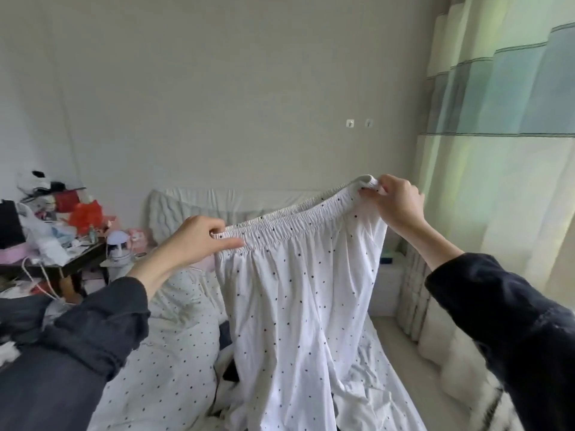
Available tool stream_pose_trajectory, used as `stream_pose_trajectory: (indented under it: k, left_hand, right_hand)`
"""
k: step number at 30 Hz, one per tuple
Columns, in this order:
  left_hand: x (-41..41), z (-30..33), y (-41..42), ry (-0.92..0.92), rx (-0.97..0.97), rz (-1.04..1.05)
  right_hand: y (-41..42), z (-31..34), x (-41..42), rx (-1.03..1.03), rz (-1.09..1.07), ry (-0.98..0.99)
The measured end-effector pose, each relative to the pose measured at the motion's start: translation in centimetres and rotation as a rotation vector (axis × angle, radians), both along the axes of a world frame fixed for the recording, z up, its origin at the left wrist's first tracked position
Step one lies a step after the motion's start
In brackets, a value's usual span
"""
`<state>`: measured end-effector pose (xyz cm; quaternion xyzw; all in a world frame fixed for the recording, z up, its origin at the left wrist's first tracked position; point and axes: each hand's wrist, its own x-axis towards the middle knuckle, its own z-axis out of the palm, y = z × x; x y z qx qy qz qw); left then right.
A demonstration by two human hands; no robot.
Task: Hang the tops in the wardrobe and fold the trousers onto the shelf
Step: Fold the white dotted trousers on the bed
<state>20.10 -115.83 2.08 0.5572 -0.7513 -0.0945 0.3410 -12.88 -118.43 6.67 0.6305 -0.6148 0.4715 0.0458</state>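
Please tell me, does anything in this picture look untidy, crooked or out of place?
Yes. The small dark table at the left is heaped with bags and loose items, untidy. The dotted white trousers are held crooked: the right hand holds the waistband higher than the left hand.

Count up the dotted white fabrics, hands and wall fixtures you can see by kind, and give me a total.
White dotted trousers with an elastic waistband, held up by the waistband: 1
White dotted bedding on the bed: 1
Hands pinching the waistband, left hand and right hand: 2
Small white wall fixtures: 2
Total: 6
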Motion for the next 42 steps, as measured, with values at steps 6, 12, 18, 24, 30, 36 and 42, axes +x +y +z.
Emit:
stream_pose_trajectory:
  k: [6,12,18,24,30,36,42]
  left_hand:
    - [1.3,2.6,-0.8,0.164,0.074,-0.061]
    - [3.0,7.7,-1.9,0.191,-0.119,0.001]
    - [1.0,17.7,-0.6,0.247,-0.498,0.261]
    - [0.1,27.4,2.8,0.308,-0.773,0.251]
    - [0.8,29.4,5.0,0.354,-0.757,0.205]
    - [2.4,24.9,3.8,0.309,-0.553,0.131]
    - [2.1,16.6,2.9,0.248,-0.511,0.093]
  right_hand:
    - [-1.9,2.7,-0.8,0.052,0.098,-0.143]
    - [-1.3,6.4,0.7,-0.044,0.176,-0.171]
    - [1.3,15.5,1.7,-0.316,0.191,-0.241]
    - [5.0,24.6,1.7,-0.536,0.115,-0.26]
    - [7.4,26.8,1.5,-0.554,0.128,-0.267]
    - [5.7,22.6,0.8,-0.295,0.161,-0.213]
    - [4.9,14.7,1.0,-0.175,0.173,-0.235]
